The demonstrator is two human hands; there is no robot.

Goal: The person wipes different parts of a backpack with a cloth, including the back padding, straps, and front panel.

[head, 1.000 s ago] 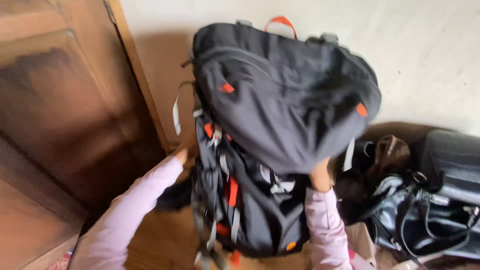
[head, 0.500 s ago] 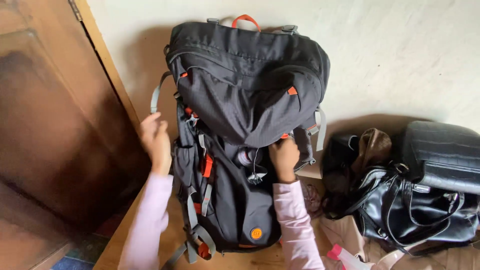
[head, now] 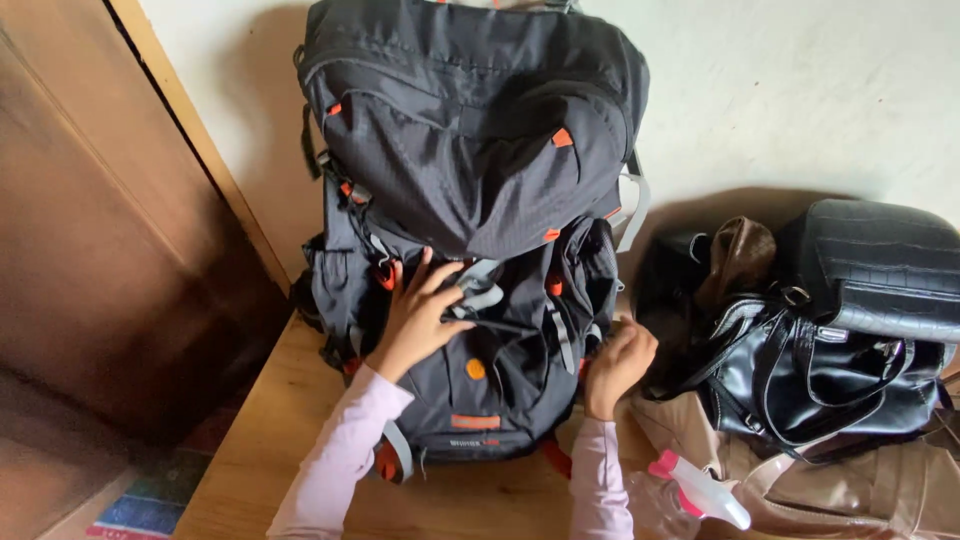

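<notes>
round orange badge (head: 476,369) and orange rectangular label (head: 475,422) low on the black backpack (head: 470,150) front.

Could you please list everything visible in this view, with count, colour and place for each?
backpack: one, black with orange tabs and grey straps, upright against the wall, centre.
handbags: about three, black and brown, piled at right.
tan bag: one, lower right.
spray bottle: one, clear with pink and white nozzle, bottom.
wooden door: one, brown, left.
wooden surface: one, light, under the backpack.
left hand: fingers spread on the backpack's front.
right hand: closed at the backpack's right side.
</notes>
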